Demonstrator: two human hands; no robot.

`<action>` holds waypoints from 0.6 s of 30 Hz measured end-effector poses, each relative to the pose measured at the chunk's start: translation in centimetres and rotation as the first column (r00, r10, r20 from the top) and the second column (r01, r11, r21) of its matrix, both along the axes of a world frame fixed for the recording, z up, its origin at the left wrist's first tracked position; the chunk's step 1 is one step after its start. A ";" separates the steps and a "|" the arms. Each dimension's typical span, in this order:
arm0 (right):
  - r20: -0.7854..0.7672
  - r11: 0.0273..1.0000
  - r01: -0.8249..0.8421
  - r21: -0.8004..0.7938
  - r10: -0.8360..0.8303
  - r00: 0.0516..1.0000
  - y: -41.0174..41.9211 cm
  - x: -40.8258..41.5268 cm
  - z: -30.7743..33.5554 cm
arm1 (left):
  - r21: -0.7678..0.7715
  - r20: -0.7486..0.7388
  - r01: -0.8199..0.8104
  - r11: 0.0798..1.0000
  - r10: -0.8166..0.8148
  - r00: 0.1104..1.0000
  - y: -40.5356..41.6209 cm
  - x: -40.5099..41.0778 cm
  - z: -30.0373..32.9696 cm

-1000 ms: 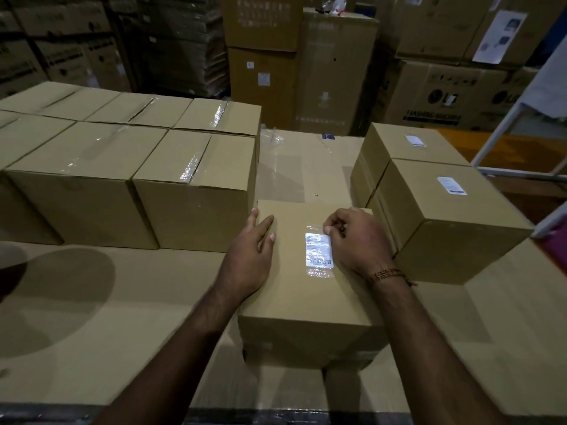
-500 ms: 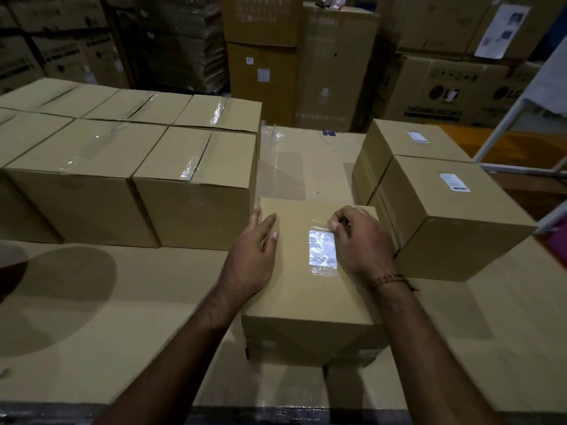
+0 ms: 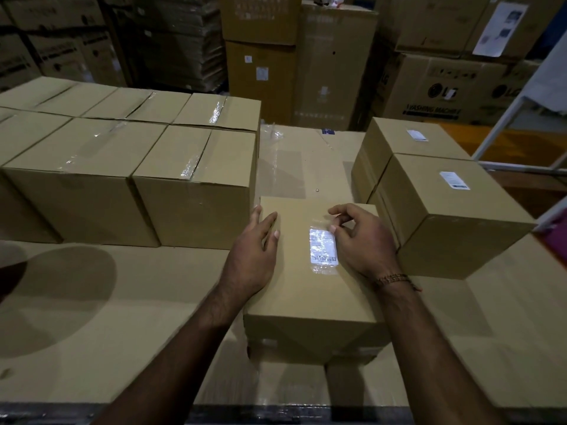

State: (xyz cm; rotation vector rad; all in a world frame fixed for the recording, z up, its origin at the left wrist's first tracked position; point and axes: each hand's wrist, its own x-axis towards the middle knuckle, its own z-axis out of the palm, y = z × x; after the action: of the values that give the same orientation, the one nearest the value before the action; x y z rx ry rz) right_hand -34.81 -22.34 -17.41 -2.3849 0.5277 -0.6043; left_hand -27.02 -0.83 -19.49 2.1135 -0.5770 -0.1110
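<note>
- The box [image 3: 310,289] sat straight in front of you, at 6 o'clock from the picture's middle, on the cardboard sheet [image 3: 122,302]. The taped boxes [image 3: 190,191] stood at its 10 o'clock and the two labelled boxes [image 3: 454,216] just beside it at 2 o'clock.
- Your left hand [image 3: 251,256] lay flat on the lid's 9 o'clock edge, fingers straight, steadying and gripping nothing.
- Your right hand [image 3: 365,243] was curled, with the thumb [image 3: 333,230] on the label [image 3: 323,246] at its 1 o'clock corner. Whether you pinched the clear film there or only pressed it down, I could not tell.
- The box looked stiff, dry corrugated card. It was probably not slippery, and likely moderate in weight, though nothing showed that for certain. Taking it by both long sides, low down, looked better than by the lid.
- The label looked thin and limp — it would crease if lifted by one corner, so flat rubbing suited it.
- The box's long axis ran from 12 to 6 o'clock, one short end facing you. The label lay the same way, its barcode end toward 6 o'clock — slightly toward 3 o'clock of the lid's middle.
</note>
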 end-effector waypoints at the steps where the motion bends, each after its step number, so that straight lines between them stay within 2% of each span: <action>1: -0.002 1.000 -0.002 0.010 0.002 1.000 0.0 0.0 0.0 | -0.002 0.000 0.001 1.000 -0.001 1.000 0.0 0.0 0.0; 10: -0.062 1.000 -0.031 -0.008 0.030 0.998 0.4 -0.4 0.5 | -0.017 -0.008 0.002 1.000 -0.002 1.000 0.0 0.1 0.0; 14: -0.009 0.984 -0.071 0.165 0.073 0.997 0.6 -0.7 0.9 | -0.019 0.000 0.006 1.000 -0.006 1.000 0.0 0.1 0.0; 18: 0.046 0.905 -0.144 0.399 0.137 0.989 1.2 -1.4 1.7 | -0.015 0.001 -0.002 1.000 0.002 1.000 0.0 0.0 0.1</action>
State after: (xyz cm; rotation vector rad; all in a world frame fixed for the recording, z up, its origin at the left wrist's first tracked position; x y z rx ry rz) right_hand -36.19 -21.10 -15.76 -2.0034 0.4202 -0.4046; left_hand -27.00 -0.81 -19.37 2.0996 -0.5740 -0.1041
